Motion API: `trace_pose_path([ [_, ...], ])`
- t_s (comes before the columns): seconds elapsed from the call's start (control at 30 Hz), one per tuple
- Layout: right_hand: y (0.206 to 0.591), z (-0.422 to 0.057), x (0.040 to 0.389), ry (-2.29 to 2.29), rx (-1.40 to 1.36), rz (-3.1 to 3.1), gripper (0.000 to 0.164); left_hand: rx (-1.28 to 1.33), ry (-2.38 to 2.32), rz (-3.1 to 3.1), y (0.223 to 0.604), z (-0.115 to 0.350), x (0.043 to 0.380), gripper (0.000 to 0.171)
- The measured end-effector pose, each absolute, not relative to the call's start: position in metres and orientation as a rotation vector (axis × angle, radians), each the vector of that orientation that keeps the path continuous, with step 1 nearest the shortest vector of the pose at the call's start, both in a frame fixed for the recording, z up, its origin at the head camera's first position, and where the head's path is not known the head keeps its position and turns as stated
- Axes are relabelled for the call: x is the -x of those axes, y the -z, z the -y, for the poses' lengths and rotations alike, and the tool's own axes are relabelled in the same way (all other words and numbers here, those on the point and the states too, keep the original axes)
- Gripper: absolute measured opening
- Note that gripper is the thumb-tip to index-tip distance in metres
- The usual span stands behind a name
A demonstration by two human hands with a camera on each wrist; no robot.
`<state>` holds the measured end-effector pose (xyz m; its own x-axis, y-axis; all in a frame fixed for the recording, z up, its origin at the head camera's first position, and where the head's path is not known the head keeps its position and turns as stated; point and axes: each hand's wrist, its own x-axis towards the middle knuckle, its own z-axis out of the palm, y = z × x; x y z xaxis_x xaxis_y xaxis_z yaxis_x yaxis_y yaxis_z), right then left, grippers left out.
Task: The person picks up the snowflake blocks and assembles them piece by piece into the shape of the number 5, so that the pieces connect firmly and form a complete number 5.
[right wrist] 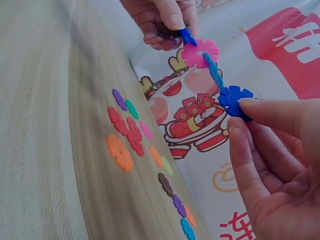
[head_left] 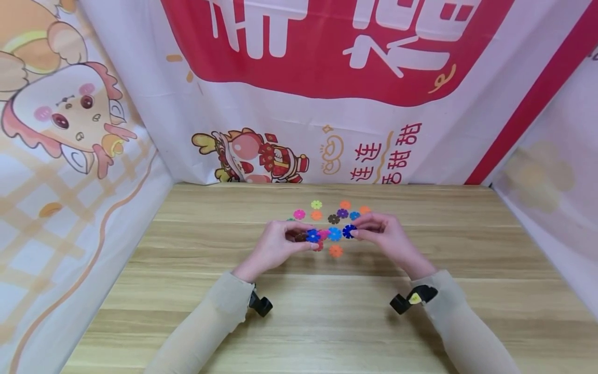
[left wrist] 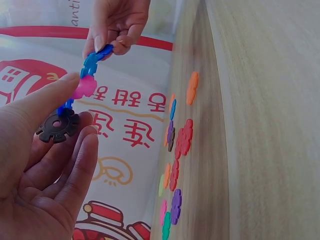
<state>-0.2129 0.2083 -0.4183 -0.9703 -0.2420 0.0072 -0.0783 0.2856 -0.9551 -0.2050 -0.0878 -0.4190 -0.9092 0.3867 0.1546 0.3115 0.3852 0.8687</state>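
Observation:
A chain of interlocked snowflake discs stretches between my two hands above the table. From the left it runs dark brown disc (left wrist: 57,127), blue disc (head_left: 312,236), pink disc (right wrist: 201,53), light blue disc (head_left: 334,234) and dark blue disc (right wrist: 235,101). My left hand (head_left: 276,242) grips the brown and blue end between thumb and fingers. With thumb and fingertips, my right hand (head_left: 386,235) pinches the dark blue disc at the other end. The chain's links sit at angles to one another.
Several loose discs lie on the wooden table (head_left: 327,322) beneath and behind the chain, including an orange disc (head_left: 336,251), a pink disc (head_left: 299,213) and a yellow-green disc (head_left: 316,204). A printed cloth (head_left: 261,104) hangs along the table's back edge, with more cloth at both sides.

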Motion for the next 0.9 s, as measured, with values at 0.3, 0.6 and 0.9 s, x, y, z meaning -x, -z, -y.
trace_pose_path([
  [0.3,0.4218,-0.2074,0.2125,1.802,0.344,-2.399,0.031,-0.647,-1.562,-2.563,0.42,0.0879,0.2055,0.037],
  [0.6,0.4249,-0.2072,0.2122,1.851,0.373,-2.404,0.025,-0.643,-1.54,-2.579,0.4207,0.0883,0.2061,0.041],
  [0.9,0.4263,-0.2089,0.2122,1.911,0.407,-2.362,0.025,-0.639,-1.526,-2.562,0.4208,0.0881,0.2059,0.044],
])
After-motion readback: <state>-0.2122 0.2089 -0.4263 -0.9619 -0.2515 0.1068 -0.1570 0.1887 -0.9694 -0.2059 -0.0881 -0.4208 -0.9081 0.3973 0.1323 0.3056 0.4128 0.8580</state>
